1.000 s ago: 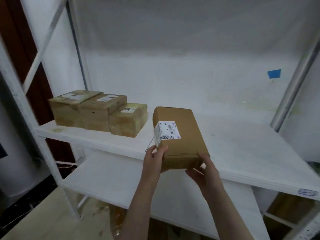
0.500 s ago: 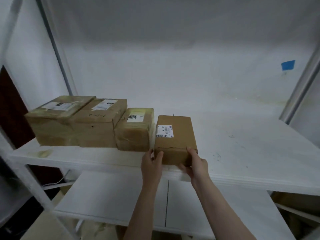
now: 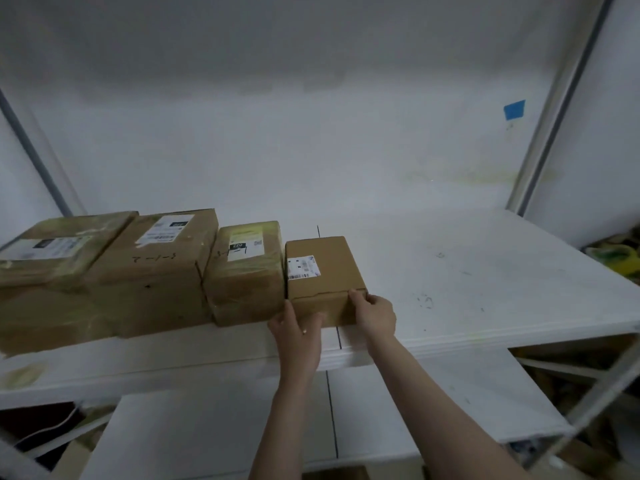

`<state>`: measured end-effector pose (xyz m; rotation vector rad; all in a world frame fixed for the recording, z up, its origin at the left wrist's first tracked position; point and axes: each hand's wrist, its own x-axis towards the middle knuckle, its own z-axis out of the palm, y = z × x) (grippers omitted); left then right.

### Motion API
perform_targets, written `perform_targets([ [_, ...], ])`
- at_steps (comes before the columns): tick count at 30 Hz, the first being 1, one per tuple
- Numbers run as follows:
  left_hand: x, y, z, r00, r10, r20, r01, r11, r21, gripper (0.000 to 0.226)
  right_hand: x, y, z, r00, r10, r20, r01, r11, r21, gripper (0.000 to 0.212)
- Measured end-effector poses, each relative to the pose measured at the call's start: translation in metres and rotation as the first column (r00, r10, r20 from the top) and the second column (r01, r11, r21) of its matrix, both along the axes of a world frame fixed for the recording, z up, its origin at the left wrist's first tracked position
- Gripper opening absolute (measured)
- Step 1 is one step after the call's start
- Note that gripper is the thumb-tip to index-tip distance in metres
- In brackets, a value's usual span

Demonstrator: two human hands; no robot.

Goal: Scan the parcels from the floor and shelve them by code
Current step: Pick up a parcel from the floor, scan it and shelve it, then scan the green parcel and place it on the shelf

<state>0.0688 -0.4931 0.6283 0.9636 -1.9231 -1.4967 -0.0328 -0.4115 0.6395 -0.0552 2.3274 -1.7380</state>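
The white shelf bears four cardboard parcels in a row, seemingly touching.

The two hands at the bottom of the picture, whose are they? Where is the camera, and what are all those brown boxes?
There is no machine here, just a person. They wear a camera on their head that looks forward and down, so you see only their bare arms reaching in from below.

In front of them is a white shelf. Three brown boxes stand in a row at its left: a far-left parcel, a big parcel and a taped parcel. These are packages to be sorted.

A fourth one, the small parcel, sits close beside the taped one, with a white barcode label on top. The right hand grips its front right corner. The left hand touches its front left corner. A lower shelf shows underneath.
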Motion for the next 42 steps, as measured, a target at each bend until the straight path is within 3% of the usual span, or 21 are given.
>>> perform_targets([
  [3,-0.002,0.005,-0.004,0.998,-0.033,-0.046,0.033,0.999,0.009,0.078,0.001,0.002,-0.002,1.000,0.027,-0.016,-0.028,0.999,-0.042,0.025],
  [7,-0.004,0.028,-0.009,0.997,-0.034,-0.071,0.031,0.998,-0.049,0.074,0.007,0.018,-0.011,0.999,-0.009,0.045,0.015,0.989,-0.144,0.051],
  [11,-0.015,0.063,-0.020,0.991,-0.095,-0.092,0.082,0.988,-0.134,0.044,0.008,0.056,-0.023,0.977,-0.213,0.021,0.211,0.942,-0.259,0.028],
  [14,-0.026,0.100,-0.033,0.970,-0.233,-0.066,0.219,0.961,-0.171,0.030,0.005,0.105,-0.038,0.898,-0.440,-0.019,0.413,0.856,-0.311,0.017],
  [20,-0.045,0.201,-0.073,0.875,-0.481,0.049,0.481,0.858,-0.180,0.024,0.002,0.239,-0.100,0.696,-0.717,0.029,0.708,0.679,-0.193,0.010],
  [26,-0.064,0.307,-0.138,0.711,-0.648,0.272,0.696,0.703,-0.146,0.023,0.009,0.380,-0.175,0.516,-0.844,0.147,0.852,0.523,0.012,0.006],
  [34,-0.116,0.427,-0.259,0.420,-0.673,0.608,0.836,0.548,0.028,0.036,-0.011,0.522,-0.290,0.510,-0.816,0.272,0.761,0.576,0.300,0.008],
  [42,-0.161,0.453,-0.410,0.172,-0.557,0.812,0.847,0.504,0.167,0.054,-0.042,0.574,-0.454,0.563,-0.670,0.484,0.549,0.741,0.387,0.028],
])
